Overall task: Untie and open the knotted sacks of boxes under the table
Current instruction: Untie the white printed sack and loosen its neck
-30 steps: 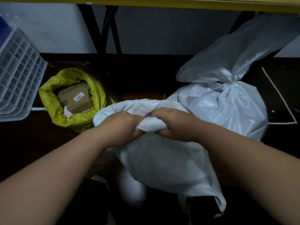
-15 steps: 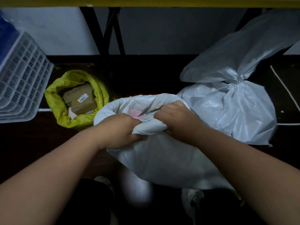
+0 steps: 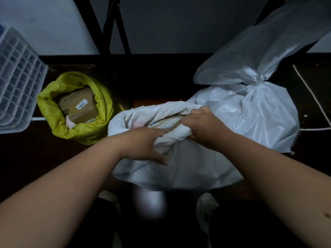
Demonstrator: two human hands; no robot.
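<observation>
A white woven sack (image 3: 188, 167) stands on the floor in front of me, its mouth open and the rim rolled over. My left hand (image 3: 143, 144) grips the rolled near rim. My right hand (image 3: 202, 124) grips the same rim further right, fingers curled into the cloth. Cardboard boxes (image 3: 168, 122) show inside the mouth. Behind it to the right stands a white plastic sack (image 3: 250, 119) with its neck knotted (image 3: 256, 83). At the left sits a yellow sack (image 3: 78, 129), open, with brown boxes (image 3: 80, 108) in it.
A white lattice crate (image 3: 16, 83) stands at the far left. Black table legs (image 3: 111, 25) rise at the back against a pale wall. A white cord (image 3: 311, 97) lies on the dark floor at the right. My shoes (image 3: 206, 206) show below the sack.
Both hands have rolled the white sack's rim down and apart, so the mouth gapes wider and the boxes inside show. The view has dropped a little toward the sacks.
</observation>
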